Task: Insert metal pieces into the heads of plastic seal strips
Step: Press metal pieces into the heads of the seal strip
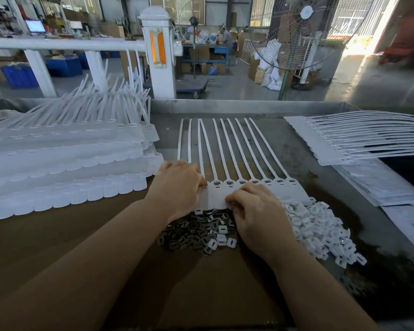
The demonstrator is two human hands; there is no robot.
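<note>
A joined row of white plastic seal strips (237,161) lies flat in the middle of the table, tails pointing away, heads (268,185) toward me. My left hand (179,185) rests with curled fingers on the row's left end and covers the heads there. My right hand (253,206) has its fingers curled at the near edge of the tags; what they pinch is hidden. Just below the row sits a pile of dark metal pieces (196,232), and to its right a heap of small white plastic caps (318,230).
Tall stacks of white seal strip sheets (65,163) fill the left of the table. Another fanned stack (344,139) lies at the right, beside papers (382,185). The table's metal rim (225,106) runs across the back. A standing fan (304,32) is beyond.
</note>
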